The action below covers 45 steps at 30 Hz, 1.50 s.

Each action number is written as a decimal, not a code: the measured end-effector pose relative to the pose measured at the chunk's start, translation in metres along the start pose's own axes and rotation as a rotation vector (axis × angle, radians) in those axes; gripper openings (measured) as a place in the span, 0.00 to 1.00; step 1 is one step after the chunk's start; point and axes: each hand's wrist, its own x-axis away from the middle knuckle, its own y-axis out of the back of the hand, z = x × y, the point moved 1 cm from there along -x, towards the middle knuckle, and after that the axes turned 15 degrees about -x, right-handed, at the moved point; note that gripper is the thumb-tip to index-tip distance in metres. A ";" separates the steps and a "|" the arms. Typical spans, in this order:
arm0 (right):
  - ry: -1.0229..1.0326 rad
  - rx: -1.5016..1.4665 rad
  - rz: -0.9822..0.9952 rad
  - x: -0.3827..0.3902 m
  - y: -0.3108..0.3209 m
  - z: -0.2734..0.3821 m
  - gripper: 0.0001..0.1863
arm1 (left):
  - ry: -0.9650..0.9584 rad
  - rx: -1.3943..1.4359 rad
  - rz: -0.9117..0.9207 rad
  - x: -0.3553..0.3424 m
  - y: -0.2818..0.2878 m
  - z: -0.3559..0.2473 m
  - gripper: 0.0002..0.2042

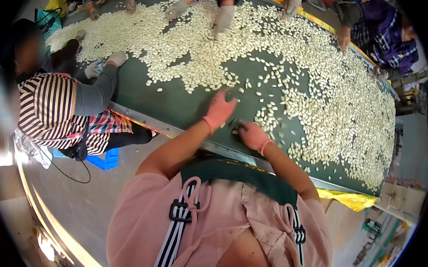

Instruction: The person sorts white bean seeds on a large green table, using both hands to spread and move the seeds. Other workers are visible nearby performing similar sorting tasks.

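White oval beans [336, 74] lie spread over a dark green conveyor belt [146, 96]. My left hand [220, 109], in a pink glove, reaches over the belt with thumb and fingers apart. A few loose beans lie close to its fingertips, and I see none held in it. My right hand [255, 136], also pink-gloved, is low over the near side of the belt, beside a small group of beans [267, 116]. Its fingers point left and are smeared by motion, so whether they hold anything is unclear.
A metal rail [175, 131] edges the belt's near side. At left a person in a striped top [47, 101] works over the belt with gloved hands. Other people's hands [225, 19] reach in from the far side. A blue crate [104, 159] and yellow sheet [348, 199] are below.
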 end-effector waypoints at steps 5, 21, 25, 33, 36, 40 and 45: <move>-0.089 0.324 -0.713 -0.027 0.033 -0.019 0.17 | 0.303 -0.582 -0.676 -0.076 0.104 0.075 0.30; -0.142 0.438 -0.922 -0.044 0.024 -0.037 0.14 | -0.160 -0.227 -0.669 -0.278 0.124 0.119 0.19; -0.138 0.505 -0.908 -0.051 0.027 -0.023 0.13 | 0.143 -0.397 -0.562 -0.321 0.178 0.175 0.29; -0.319 0.491 -0.874 -0.049 0.027 -0.016 0.14 | -0.535 -0.164 -0.125 -0.259 0.034 0.037 0.35; -0.326 0.519 -0.861 -0.048 0.026 -0.031 0.14 | -0.897 -0.768 0.182 -0.192 -0.002 0.010 0.43; -0.263 0.542 -0.894 -0.048 0.023 -0.029 0.16 | -0.921 -0.483 0.387 -0.169 0.015 0.018 0.33; -0.151 0.233 -1.061 -0.057 0.032 -0.032 0.16 | -0.207 0.120 -0.077 -0.228 0.127 0.085 0.18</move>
